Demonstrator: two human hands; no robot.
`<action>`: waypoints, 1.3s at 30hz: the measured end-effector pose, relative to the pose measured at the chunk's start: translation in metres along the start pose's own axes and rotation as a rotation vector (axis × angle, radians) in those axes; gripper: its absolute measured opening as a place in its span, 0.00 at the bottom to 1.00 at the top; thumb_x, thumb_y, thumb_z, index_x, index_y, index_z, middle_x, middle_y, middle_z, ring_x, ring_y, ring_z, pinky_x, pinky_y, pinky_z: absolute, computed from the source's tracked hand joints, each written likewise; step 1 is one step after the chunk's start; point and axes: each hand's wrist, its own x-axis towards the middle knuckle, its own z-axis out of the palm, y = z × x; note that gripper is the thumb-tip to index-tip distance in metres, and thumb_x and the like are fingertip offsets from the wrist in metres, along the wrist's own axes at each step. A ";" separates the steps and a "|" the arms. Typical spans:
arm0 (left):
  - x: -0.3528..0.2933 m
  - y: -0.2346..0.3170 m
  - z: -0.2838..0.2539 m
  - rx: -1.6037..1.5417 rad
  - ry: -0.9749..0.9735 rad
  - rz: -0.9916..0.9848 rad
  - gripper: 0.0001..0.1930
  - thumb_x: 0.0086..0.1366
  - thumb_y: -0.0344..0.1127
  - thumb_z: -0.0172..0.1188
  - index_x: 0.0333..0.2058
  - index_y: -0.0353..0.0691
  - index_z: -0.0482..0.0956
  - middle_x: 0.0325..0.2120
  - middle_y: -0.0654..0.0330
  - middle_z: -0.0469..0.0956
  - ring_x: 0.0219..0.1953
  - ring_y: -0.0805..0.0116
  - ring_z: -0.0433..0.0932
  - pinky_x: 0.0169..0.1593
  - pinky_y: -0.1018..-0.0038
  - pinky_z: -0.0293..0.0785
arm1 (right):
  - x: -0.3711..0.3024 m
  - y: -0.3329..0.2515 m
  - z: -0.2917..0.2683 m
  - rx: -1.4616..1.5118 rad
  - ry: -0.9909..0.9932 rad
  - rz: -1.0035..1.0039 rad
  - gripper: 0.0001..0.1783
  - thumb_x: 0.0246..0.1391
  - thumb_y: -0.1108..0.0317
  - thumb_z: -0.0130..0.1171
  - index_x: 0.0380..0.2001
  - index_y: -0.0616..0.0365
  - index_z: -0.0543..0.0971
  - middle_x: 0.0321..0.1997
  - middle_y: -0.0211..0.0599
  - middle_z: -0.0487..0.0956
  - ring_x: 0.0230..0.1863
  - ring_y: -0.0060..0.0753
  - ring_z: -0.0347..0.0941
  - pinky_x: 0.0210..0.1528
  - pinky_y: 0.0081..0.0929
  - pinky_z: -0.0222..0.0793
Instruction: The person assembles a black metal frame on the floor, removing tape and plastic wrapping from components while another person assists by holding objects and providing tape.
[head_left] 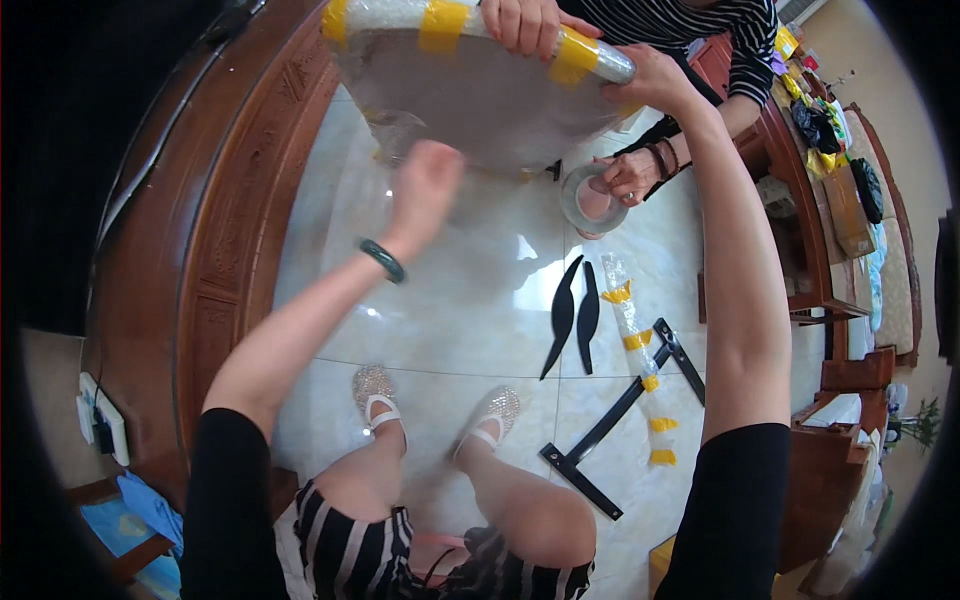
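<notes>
A large flat grey panel (pixel 450 95) stands tilted before me, its upper edge padded with bubble wrap (pixel 490 22) and strips of yellow tape. My right hand (pixel 655 80) is closed around the right end of that padded edge. Motion blurs my left hand (pixel 430 180), which is beside the panel's lower left part, near some loose clear film (pixel 395 135); its fingers are smeared. A co-worker's hand (pixel 525 25) rests over the padded top edge. The co-worker's other hand (pixel 630 178) holds a roll of clear film or tape (pixel 592 200) near the lower right corner.
Two black curved pieces (pixel 575 318) lie on the tiled floor (pixel 450 330). Right of them are a black metal frame with crossbars (pixel 610 425) and a bubble-wrapped strip (pixel 635 340) with yellow tape. A carved wooden cabinet (pixel 235 200) lines the left side; wooden furniture (pixel 790 200) stands right.
</notes>
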 end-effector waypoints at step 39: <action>0.031 0.012 0.011 0.734 -0.610 0.440 0.23 0.51 0.54 0.65 0.32 0.37 0.77 0.15 0.48 0.76 0.22 0.49 0.78 0.27 0.60 0.75 | 0.010 0.001 0.021 0.175 0.101 0.022 0.27 0.42 0.58 0.69 0.43 0.63 0.76 0.35 0.43 0.79 0.38 0.37 0.77 0.43 0.31 0.70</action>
